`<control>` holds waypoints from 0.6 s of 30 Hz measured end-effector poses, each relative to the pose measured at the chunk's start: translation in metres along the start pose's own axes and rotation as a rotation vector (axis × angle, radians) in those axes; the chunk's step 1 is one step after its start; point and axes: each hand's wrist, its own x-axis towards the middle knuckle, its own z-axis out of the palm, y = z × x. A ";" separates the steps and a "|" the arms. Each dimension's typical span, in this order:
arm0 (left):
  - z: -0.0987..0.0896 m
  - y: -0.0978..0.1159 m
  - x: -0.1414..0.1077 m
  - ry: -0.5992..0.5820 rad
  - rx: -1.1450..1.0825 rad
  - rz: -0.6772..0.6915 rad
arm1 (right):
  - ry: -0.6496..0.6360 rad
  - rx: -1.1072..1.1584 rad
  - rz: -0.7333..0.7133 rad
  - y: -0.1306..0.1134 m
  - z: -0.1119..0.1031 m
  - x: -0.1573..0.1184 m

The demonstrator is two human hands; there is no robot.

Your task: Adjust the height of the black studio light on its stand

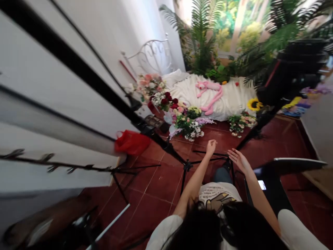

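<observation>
My left hand (211, 147) is raised in front of me with its fingers curled in, and nothing shows in it. To its right my right hand (238, 160) is held up with the fingers stretched out and nothing in the palm. The two hands are apart. Below and behind them on the red tiled floor stand the thin black legs of a tripod (217, 158). Close to my right hand rises another black stand bearing a camera (291, 69), which is blurred.
A pink plush toy (212, 90) lies on a white-draped bed (179, 90). Artificial flowers (188, 123) and a sunflower (254, 104) stand before it. A black light-stand pole (109, 92) slants across the left. A red bag (132, 142) rests by the wall. At right is a laptop (275, 173).
</observation>
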 end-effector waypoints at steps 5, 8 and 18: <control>0.112 0.073 0.001 -0.452 -0.104 0.330 | 0.083 0.105 -0.087 -0.015 -0.024 -0.021; 0.165 0.109 -0.009 -0.601 -0.135 0.413 | 0.108 0.164 -0.114 -0.025 -0.033 -0.032; 0.216 0.129 -0.021 -0.571 -0.029 0.415 | 0.006 0.541 -0.174 -0.090 -0.013 -0.028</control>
